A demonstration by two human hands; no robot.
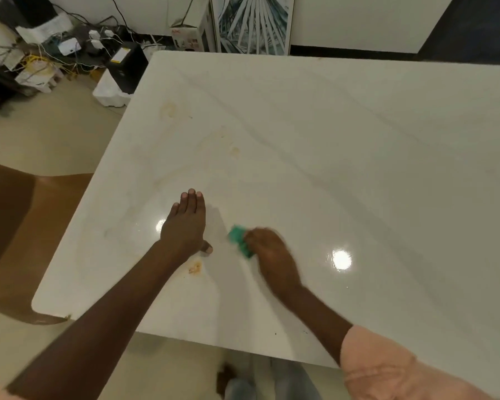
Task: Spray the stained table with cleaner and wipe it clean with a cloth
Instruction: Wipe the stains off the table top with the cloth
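Head view: a white marble-patterned table [329,140] fills most of the frame, its near left corner rounded. The left hand [185,226] lies flat on the tabletop near the left edge, palm down, fingers straight and held together, thumb spread toward the near right; it holds nothing. Just to its right, the right hand [267,249] presses a green cloth [238,241] against the surface, fingers curled over it; the hand and cloth are motion-blurred, so the exact grip cannot be told. A pink sleeve [387,368] covers the right forearm at the near right. A small orange-brown stain [195,267] sits on the table just near of the left hand, between the two forearms. Fainter yellowish stains [234,151] lie farther out, one beyond the left hand and another [168,108] toward the far left edge, with pale smears between them. Two bright light reflections show on the glossy top, one beside the left hand and one to the right of the right hand. A brown chair [20,226] stands at the left, beside the table's left edge. On the floor at the far left lies a tangle of cables and power adapters [70,47], with a black box [126,67] near the table's far left corner. A framed picture [251,24] leans against the far wall.
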